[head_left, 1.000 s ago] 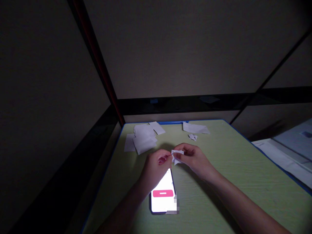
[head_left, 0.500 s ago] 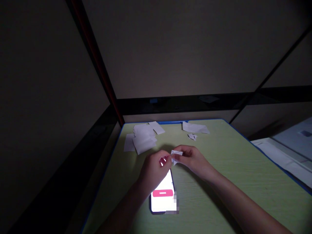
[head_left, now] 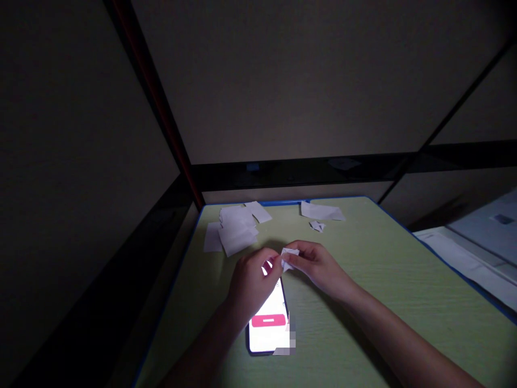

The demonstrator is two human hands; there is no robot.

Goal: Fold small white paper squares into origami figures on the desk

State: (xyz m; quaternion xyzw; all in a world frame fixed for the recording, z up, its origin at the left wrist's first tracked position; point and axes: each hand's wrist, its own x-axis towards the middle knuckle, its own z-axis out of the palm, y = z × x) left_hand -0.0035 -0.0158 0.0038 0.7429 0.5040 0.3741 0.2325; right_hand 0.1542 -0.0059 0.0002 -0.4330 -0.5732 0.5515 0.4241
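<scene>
Between my two hands is a small folded white paper (head_left: 289, 259), held above the table. My right hand (head_left: 321, 265) pinches it from the right, thumb on the near side. The closed fingertips of my left hand (head_left: 253, 280) meet its left edge. Under my left hand lies a phone (head_left: 269, 337) with a bright screen and a red bar; its upper part is partly covered by the hand. Beyond my right hand rests another small folded paper piece (head_left: 317, 226).
Several white sheets (head_left: 237, 229) overlap at the table's back left. A paper strip (head_left: 322, 210) lies at the back right. The green table (head_left: 388, 280) has a blue edge and stands near a dark wall. White flat items (head_left: 468, 261) are beyond its right edge.
The view has shifted slightly. Both hands keep nearly the same pose, and the folded paper between them is tilted a little differently.
</scene>
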